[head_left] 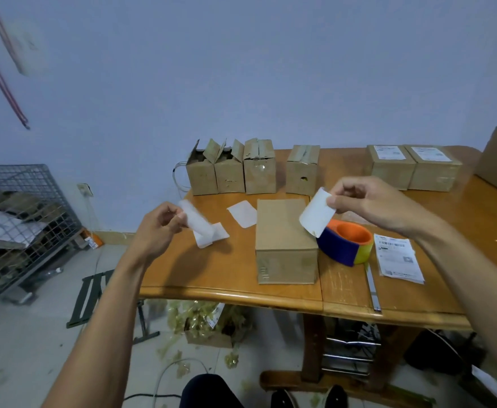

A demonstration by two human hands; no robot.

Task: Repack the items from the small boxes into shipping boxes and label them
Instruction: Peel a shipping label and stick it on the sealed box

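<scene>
A closed cardboard shipping box (284,231) stands near the front of the wooden table (229,278). My right hand (370,204) pinches a white label (317,214) by its top edge, above the box's right side. My left hand (160,228) pinches a translucent backing sheet (195,220) over the table's left end. Several small worn boxes (231,169) stand in a row at the back, some with open flaps. Two labelled boxes (412,166) sit at the back right.
A tape dispenser (345,241) in orange, blue and yellow lies right of the box, with a stack of printed labels (397,259) and a metal strip (372,287) beside it. Loose backing sheets (242,213) lie on the table. A wire cage (20,225) stands at left.
</scene>
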